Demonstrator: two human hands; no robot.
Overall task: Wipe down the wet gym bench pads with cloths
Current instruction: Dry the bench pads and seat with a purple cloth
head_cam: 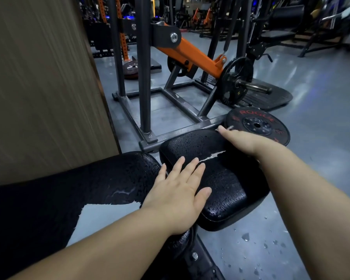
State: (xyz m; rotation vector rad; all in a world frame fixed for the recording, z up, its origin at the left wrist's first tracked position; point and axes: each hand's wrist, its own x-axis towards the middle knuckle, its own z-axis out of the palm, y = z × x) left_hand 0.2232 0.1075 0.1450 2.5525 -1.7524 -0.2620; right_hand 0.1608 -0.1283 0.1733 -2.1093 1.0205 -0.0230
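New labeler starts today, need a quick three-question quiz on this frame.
1. True or false: the left hand is holding a cloth.
2. The smaller pad under both hands looks: A) dry, B) beaded with water, C) covered by a towel.
3. Fill in: the red word on the weight plate beyond the right hand reads ____.
Key: 1 false; 2 B; 3 ROGUE.
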